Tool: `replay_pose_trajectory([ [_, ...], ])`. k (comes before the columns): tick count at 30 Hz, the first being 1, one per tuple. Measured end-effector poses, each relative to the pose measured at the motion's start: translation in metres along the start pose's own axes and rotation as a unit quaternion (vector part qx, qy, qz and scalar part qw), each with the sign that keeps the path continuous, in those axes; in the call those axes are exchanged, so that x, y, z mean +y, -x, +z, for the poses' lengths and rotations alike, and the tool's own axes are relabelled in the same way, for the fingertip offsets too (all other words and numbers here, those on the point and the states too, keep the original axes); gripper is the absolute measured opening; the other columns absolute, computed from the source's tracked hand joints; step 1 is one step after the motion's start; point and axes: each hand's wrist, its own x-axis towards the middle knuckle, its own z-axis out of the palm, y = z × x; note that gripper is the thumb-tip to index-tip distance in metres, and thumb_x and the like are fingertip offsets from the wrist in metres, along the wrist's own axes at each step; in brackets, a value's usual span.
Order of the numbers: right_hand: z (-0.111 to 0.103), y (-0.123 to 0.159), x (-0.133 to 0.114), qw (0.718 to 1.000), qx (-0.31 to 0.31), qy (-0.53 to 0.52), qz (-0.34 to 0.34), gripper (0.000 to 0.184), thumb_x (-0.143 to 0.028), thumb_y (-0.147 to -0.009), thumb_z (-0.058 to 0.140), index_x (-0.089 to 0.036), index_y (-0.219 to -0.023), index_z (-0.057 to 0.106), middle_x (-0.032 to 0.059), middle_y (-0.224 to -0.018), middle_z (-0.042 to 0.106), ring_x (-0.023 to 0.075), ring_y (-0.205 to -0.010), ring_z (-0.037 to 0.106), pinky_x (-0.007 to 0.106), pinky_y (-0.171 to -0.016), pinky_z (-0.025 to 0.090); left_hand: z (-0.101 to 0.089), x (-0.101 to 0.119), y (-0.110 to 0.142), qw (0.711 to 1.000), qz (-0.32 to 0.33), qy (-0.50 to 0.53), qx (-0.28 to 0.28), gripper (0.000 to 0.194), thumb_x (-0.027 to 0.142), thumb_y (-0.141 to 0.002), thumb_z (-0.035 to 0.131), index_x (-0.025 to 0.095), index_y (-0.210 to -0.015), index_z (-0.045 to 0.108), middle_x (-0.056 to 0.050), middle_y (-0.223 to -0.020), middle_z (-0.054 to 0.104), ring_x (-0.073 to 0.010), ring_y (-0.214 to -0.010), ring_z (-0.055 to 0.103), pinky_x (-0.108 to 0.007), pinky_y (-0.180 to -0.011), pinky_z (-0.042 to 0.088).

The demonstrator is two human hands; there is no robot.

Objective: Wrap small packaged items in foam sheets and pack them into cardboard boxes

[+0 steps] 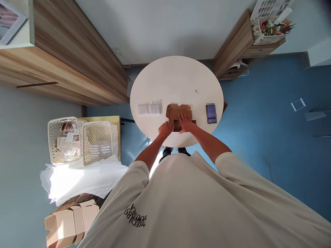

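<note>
A small brown cardboard box (173, 113) lies on the round white table (176, 75), its lid flap spread out toward the far side and its near part partly folded up. At the box's left near corner, my left hand (165, 129) is closed on the cardboard edge. My right hand (185, 122) lies with spread fingers across the middle of the box, pressing on the cardboard. Left of the box are two small white packets (148, 109) side by side. Whatever is inside the box is hidden by my right hand and the shadow.
A phone (211, 113) lies at the table's right. Two white plastic baskets (83, 141) with packaged items stand at the left, above white paper sheets (85, 179). Flat cardboard boxes (69, 224) lie at the lower left. Wooden cabinets (85, 51) flank the table.
</note>
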Motion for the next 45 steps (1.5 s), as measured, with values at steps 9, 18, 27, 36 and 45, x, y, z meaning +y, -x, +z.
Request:
replay_pose_trajectory([
  [9, -0.006, 0.004, -0.003, 1.0, -0.01, -0.009, 0.006, 0.159, -0.084, -0.065, 0.079, -0.011, -0.173, -0.013, 0.0183, -0.179, -0.019, 0.0415, -0.166, -0.017, 0.058, -0.133, -0.001, -0.005, -0.002, -0.001, 1.0, -0.012, -0.014, -0.015, 0.025, 0.046, -0.104, 0.053, 0.024, -0.112, 0.064, -0.012, -0.117, 0.077, -0.0296, -0.112, 0.072, -0.038, -0.088, 0.053],
  [18, -0.007, 0.004, 0.0, 1.0, -0.005, -0.016, -0.009, 0.157, -0.084, -0.067, 0.077, -0.011, -0.173, -0.013, 0.0179, -0.179, -0.02, 0.0416, -0.166, -0.017, 0.06, -0.133, -0.001, -0.006, -0.006, 0.002, 0.999, -0.014, -0.041, -0.024, 0.02, 0.035, -0.101, 0.055, 0.024, -0.104, 0.071, -0.013, -0.116, 0.077, -0.0321, -0.111, 0.074, -0.04, -0.087, 0.054],
  [27, -0.008, 0.004, -0.002, 1.0, -0.014, -0.003, -0.002, 0.157, -0.081, -0.069, 0.078, -0.009, -0.172, -0.016, 0.0176, -0.177, -0.024, 0.0411, -0.165, -0.018, 0.058, -0.133, -0.003, -0.001, 0.01, 0.002, 0.996, -0.014, -0.088, -0.02, 0.026, 0.024, -0.101, 0.051, 0.018, -0.111, 0.075, -0.018, -0.119, 0.076, -0.0338, -0.113, 0.073, -0.041, -0.09, 0.053],
  [36, -0.01, 0.006, -0.003, 1.0, -0.01, 0.013, -0.006, 0.155, -0.075, -0.07, 0.082, -0.008, -0.172, -0.014, 0.0184, -0.178, -0.021, 0.0413, -0.165, -0.018, 0.056, -0.134, -0.002, 0.004, -0.008, 0.011, 0.949, 0.246, -0.175, 0.091, 0.073, 0.044, -0.095, 0.071, 0.019, -0.159, 0.048, -0.019, -0.166, 0.047, -0.0363, -0.155, 0.041, -0.052, -0.128, 0.027],
  [45, 0.0, 0.008, 0.0, 0.997, 0.061, 0.031, -0.024, 0.135, -0.066, -0.079, 0.08, -0.01, -0.175, 0.003, 0.0202, -0.181, -0.001, 0.0413, -0.167, -0.004, 0.057, -0.134, 0.001, 0.009, 0.005, 0.002, 0.934, 0.264, -0.229, 0.072, 0.096, 0.028, -0.088, 0.075, 0.015, -0.172, 0.029, -0.022, -0.17, 0.04, -0.0386, -0.158, 0.034, -0.057, -0.13, 0.019],
])
